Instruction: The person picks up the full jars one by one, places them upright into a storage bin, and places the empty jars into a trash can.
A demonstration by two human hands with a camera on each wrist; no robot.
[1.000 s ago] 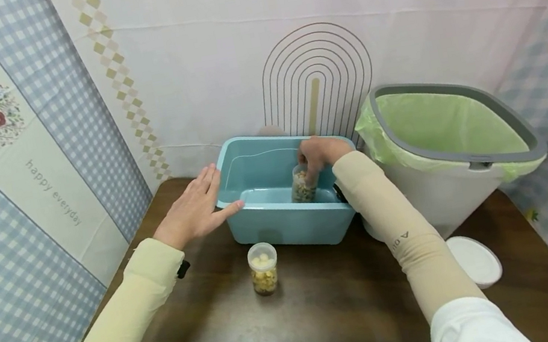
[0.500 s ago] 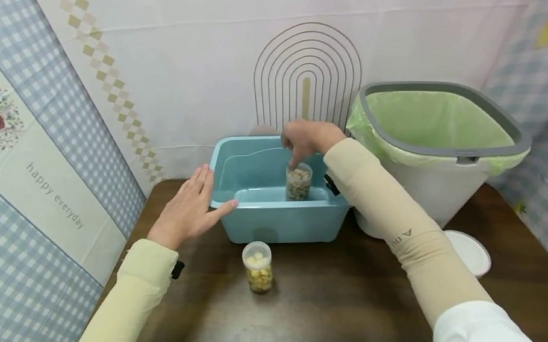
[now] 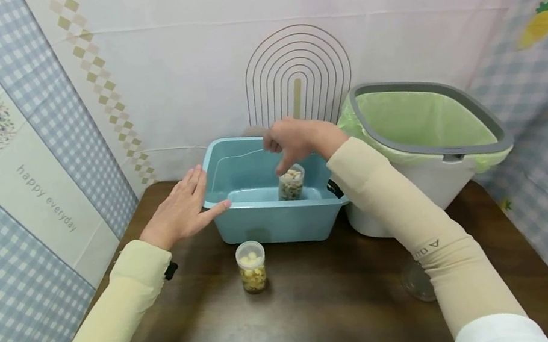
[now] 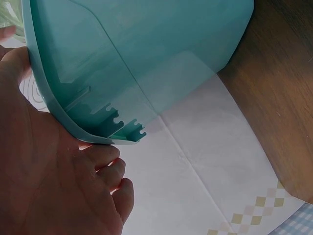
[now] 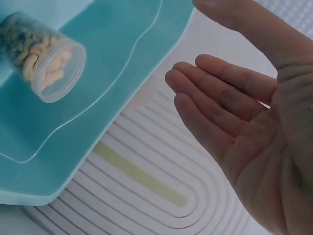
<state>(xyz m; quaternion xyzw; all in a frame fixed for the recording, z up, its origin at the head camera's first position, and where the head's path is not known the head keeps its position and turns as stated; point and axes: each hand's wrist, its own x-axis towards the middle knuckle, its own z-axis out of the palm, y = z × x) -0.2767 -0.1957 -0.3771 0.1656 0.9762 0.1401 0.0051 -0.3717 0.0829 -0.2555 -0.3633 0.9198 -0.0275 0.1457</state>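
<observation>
Teal bin (image 3: 272, 220) half hiding a nut jar (image 3: 290, 183), right grip (image 3: 291, 138) spread above, left grip (image 3: 179, 210) flat against its rim.

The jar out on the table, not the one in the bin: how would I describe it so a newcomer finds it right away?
Start at the light blue plastic bin at the back of the dark wooden table. Just in front of its near wall stands a small clear plastic jar with a translucent lid, upright and alone. Its filling is yellowish, and it stands outside the bin, unlike the jar of beige pieces inside.
</observation>
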